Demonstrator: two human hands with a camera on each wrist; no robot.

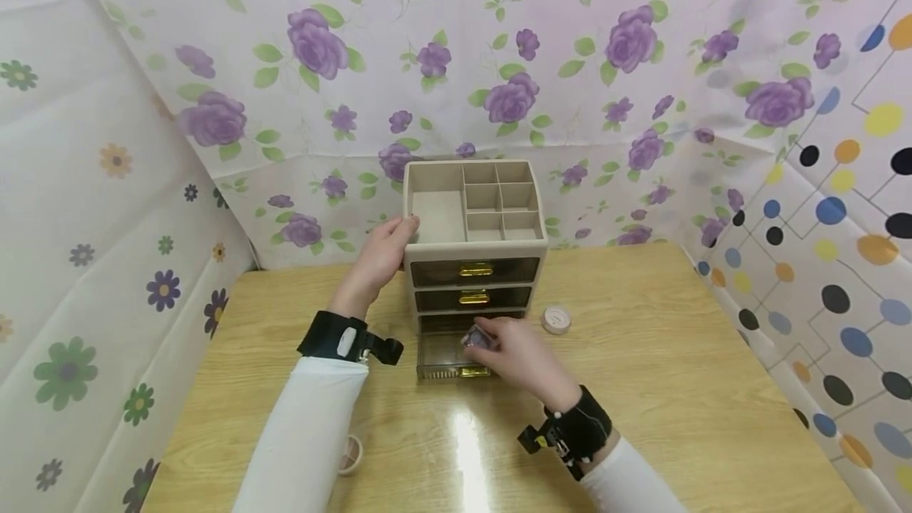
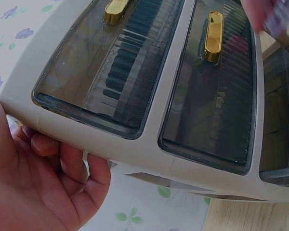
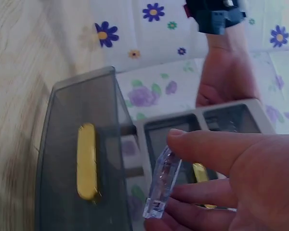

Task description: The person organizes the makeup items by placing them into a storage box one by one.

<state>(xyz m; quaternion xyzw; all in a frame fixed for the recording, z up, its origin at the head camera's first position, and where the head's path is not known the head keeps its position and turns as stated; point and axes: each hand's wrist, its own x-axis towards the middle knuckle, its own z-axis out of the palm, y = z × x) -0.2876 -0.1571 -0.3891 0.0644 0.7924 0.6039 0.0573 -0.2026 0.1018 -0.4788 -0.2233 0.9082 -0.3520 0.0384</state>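
A beige desktop drawer organizer (image 1: 477, 246) stands against the back cloth, with dark clear drawers and gold handles. Its bottom drawer (image 1: 435, 373) is pulled out; the two above sit closed. My left hand (image 1: 381, 256) grips the organizer's upper left side, thumb at the top rim and fingers curled along the side (image 2: 70, 168). Over the pulled-out drawer, my right hand (image 1: 527, 359) pinches a small clear, purplish faceted piece (image 3: 163, 185) between thumb and fingers. What exactly this piece is, I cannot tell.
A round pale pink case (image 1: 556, 320) lies on the wooden table (image 1: 627, 386) right of the organizer. Another small round case (image 1: 351, 455) lies near the left sleeve, partly hidden by it. Open compartments (image 1: 502, 198) form the organizer's top. Patterned cloths surround the table's back and sides.
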